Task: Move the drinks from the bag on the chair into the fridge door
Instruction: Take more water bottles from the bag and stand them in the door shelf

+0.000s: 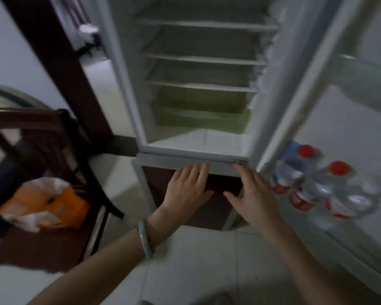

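**Both hands empty before the open fridge, bottles standing in the door**

Head view: The left hand [188,186] and the right hand [254,194] are held out side by side, palms down and fingers spread flat, neither holding anything. The left wrist carries a pale grey-green bangle [146,238]. Both hands hover in front of the dark brown lower door panel [207,208] of the white fridge [128,84], their fingertips reaching up to the white sill just under the open upper compartment; whether they touch it cannot be told.

Beyond the fingertips, inside the compartment, are white shelves [204,59] and a translucent green plastic crisper drawer [201,119].

Just to the right of the right hand, the open white fridge door [348,128] holds a cluster of clear plastic water bottles with red screw caps [330,190], standing close together in its lower rack. Their labels are red and white, one with blue near the top, but motion blur leaves no writing or brand legible.

Well to the left of the left hand, a dark brown wooden chair [42,243] stands on the pale tiled floor [196,260]. On its seat lies a crumpled orange and white plastic bag [44,203], slumped open; any print on it is too smeared to read, and its contents cannot be made out.
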